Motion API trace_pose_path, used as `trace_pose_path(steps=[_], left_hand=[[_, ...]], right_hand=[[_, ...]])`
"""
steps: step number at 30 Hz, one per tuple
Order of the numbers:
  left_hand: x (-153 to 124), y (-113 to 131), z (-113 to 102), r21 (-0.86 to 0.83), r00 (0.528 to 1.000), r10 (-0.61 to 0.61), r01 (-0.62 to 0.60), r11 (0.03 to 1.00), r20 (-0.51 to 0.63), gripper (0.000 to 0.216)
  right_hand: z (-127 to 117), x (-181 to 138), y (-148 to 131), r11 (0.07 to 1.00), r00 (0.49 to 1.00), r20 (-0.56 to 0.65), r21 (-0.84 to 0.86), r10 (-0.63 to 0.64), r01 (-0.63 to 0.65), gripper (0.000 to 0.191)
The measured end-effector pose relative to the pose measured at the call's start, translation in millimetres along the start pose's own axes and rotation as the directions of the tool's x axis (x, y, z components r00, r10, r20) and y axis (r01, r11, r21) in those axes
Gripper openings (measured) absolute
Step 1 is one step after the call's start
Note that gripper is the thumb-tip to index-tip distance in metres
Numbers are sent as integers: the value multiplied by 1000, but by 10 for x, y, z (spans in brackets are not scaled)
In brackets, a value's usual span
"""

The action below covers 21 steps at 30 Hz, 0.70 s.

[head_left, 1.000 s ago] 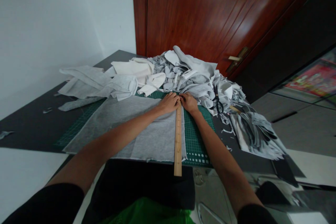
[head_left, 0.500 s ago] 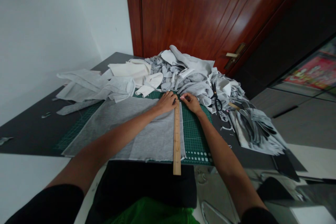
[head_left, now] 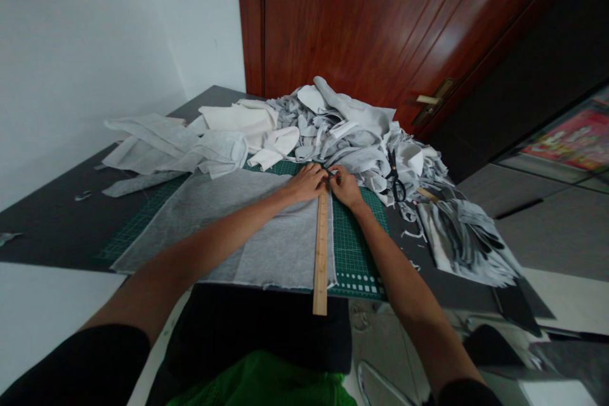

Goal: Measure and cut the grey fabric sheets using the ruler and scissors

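Observation:
A long wooden ruler [head_left: 321,247] lies lengthwise along the right edge of a flat grey cloth [head_left: 228,222] on a green cutting mat [head_left: 354,250]. Both of my hands meet at the ruler's far end. My left hand [head_left: 307,183] lies on the cloth with its fingers flat, pressing on the ruler's tip. My right hand [head_left: 343,185] is curled in a pinch right beside it, over the mat's edge; a small dark thing shows between the fingertips, too small to name.
A heap of grey and white cloth scraps [head_left: 347,130] fills the table's far side. Black scissors [head_left: 394,183] lie on its right slope, and cut strips [head_left: 464,241] lie right of the mat. A red-brown door [head_left: 380,19] stands behind.
The right hand, half a second ago apart from the left with fingers stretched, has closed into a pinch against the left hand at the ruler's tip. The ruler and cloth lie as before.

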<state>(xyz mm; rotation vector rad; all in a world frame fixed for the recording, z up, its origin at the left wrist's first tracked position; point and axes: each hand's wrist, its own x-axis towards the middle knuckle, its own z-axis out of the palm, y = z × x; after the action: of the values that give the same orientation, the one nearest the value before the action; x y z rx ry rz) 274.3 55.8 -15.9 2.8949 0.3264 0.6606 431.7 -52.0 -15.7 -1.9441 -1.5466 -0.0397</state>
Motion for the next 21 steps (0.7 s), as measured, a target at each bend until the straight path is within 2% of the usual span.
trace_pose_path(steps=[6,21], left_hand=[[4,6,24,3,1000,-20,20,1000,14,34],[14,18,39,-20,999,-36,35,999,-9,26]], right_hand=[[66,-51,-191,993,1000,12,-112,25,-23,39],[41,-49,-254,963,995,29,-256,98,-87,39]])
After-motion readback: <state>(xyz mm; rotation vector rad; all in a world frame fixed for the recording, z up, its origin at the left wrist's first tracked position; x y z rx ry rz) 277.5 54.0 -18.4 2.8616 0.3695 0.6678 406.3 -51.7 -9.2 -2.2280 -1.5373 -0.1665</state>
